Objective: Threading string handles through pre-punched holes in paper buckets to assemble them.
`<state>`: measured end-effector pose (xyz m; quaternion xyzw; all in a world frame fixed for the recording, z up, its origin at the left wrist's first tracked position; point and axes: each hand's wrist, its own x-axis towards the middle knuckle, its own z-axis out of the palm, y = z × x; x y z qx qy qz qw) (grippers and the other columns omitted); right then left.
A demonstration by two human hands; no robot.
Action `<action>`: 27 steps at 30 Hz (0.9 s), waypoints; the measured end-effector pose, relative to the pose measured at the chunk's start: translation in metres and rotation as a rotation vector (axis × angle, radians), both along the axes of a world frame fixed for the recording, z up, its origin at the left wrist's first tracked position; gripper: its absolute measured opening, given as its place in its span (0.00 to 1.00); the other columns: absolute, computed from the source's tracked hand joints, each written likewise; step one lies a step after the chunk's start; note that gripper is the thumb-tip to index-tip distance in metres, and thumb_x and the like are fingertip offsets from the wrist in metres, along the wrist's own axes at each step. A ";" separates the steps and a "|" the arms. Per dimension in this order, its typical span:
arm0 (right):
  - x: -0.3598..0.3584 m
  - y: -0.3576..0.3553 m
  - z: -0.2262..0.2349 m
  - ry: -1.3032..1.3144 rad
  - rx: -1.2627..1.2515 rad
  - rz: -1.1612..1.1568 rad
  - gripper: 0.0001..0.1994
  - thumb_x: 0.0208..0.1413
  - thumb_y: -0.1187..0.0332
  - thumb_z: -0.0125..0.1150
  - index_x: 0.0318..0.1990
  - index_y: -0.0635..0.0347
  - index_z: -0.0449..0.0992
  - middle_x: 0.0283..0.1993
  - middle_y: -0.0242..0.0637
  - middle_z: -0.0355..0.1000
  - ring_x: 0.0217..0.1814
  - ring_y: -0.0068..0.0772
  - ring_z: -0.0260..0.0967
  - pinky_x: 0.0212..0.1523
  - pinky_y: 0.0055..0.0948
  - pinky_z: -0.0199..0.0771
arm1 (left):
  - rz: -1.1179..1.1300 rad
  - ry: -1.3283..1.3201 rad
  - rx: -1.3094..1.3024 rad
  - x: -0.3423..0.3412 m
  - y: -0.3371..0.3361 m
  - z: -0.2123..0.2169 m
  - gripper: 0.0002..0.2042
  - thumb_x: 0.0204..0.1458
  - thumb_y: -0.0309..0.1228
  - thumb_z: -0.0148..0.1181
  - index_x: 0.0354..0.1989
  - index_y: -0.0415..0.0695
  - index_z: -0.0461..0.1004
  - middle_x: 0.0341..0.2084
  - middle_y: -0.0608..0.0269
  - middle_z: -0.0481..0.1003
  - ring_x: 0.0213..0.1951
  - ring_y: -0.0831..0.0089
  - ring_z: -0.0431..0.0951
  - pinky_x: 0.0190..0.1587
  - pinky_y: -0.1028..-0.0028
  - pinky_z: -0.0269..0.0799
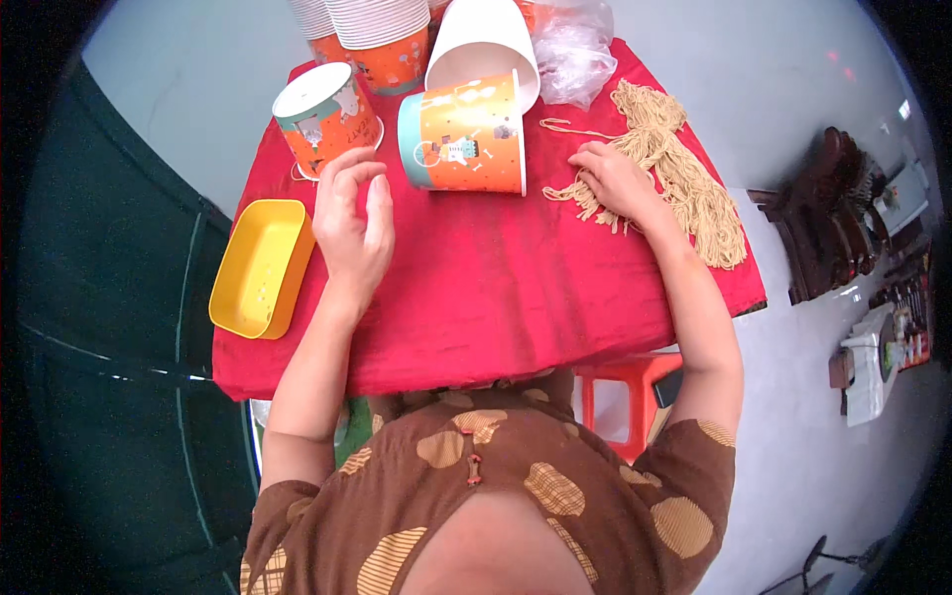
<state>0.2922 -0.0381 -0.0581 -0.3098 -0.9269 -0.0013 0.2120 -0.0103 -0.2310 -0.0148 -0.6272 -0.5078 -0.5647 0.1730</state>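
My left hand (355, 223) is raised over the left part of the red cloth, its fingers loosely bent and apart, with nothing seen in them. Just beyond it an orange and teal paper bucket (332, 124) stands upside down, its white base up. Another paper bucket (466, 139) lies on its side in the middle, against a white-sided bucket (483, 45) lying behind it. On the right, my right hand (617, 183) has its fingers closed on tan strings (650, 149) at the edge of a long bundle. The fingertips are partly hidden, so how many strands they hold does not show.
A yellow plastic tub (260, 268) with small bits inside sits at the table's left edge. Stacked paper buckets (382, 50) and a clear plastic bag (575, 55) stand at the back. A red stool (625, 397) is under the table's front right, with a dark chair (823, 218) farther right.
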 end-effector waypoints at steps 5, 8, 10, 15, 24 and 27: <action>-0.003 -0.027 0.002 0.175 0.122 0.094 0.08 0.55 0.73 0.59 0.42 0.63 0.76 0.45 0.43 0.73 0.49 0.45 0.71 0.50 0.37 0.73 | -0.305 0.119 -0.081 0.018 -0.056 0.005 0.04 0.46 0.14 0.52 0.27 0.35 0.71 0.22 0.51 0.76 0.24 0.60 0.78 0.27 0.69 0.73; -0.009 -0.062 0.021 0.247 0.127 0.193 0.07 0.53 0.77 0.59 0.40 0.64 0.76 0.41 0.42 0.74 0.44 0.44 0.72 0.46 0.35 0.74 | -0.409 0.128 -0.069 0.014 -0.081 -0.006 0.03 0.45 0.15 0.52 0.23 0.35 0.71 0.19 0.52 0.75 0.21 0.61 0.77 0.25 0.70 0.72; -0.011 -0.082 0.031 0.219 0.135 0.248 0.07 0.52 0.78 0.58 0.39 0.65 0.76 0.39 0.42 0.74 0.42 0.44 0.73 0.43 0.35 0.74 | -0.391 0.095 -0.102 0.009 -0.089 -0.016 0.03 0.46 0.16 0.51 0.23 0.34 0.71 0.19 0.51 0.75 0.21 0.61 0.77 0.25 0.70 0.72; -0.019 -0.119 0.041 0.222 0.095 0.401 0.06 0.50 0.79 0.60 0.37 0.65 0.76 0.33 0.43 0.74 0.36 0.44 0.74 0.36 0.36 0.74 | -0.335 -0.027 -0.164 -0.004 -0.110 -0.041 0.06 0.49 0.19 0.50 0.22 0.34 0.72 0.20 0.50 0.76 0.22 0.62 0.76 0.26 0.70 0.71; -0.043 -0.192 0.043 -0.008 -0.379 0.664 0.05 0.48 0.69 0.60 0.27 0.61 0.73 0.26 0.43 0.71 0.31 0.50 0.72 0.32 0.44 0.73 | -0.271 -0.086 -0.199 -0.024 -0.130 -0.072 0.05 0.48 0.16 0.51 0.23 0.33 0.72 0.20 0.51 0.76 0.21 0.64 0.76 0.26 0.73 0.70; -0.046 -0.214 0.033 -0.136 -0.568 0.705 0.06 0.48 0.68 0.60 0.27 0.61 0.73 0.26 0.45 0.71 0.31 0.52 0.71 0.32 0.46 0.72 | -0.277 -0.161 -0.237 -0.024 -0.134 -0.078 0.06 0.49 0.15 0.52 0.23 0.33 0.73 0.19 0.55 0.75 0.20 0.69 0.75 0.25 0.74 0.68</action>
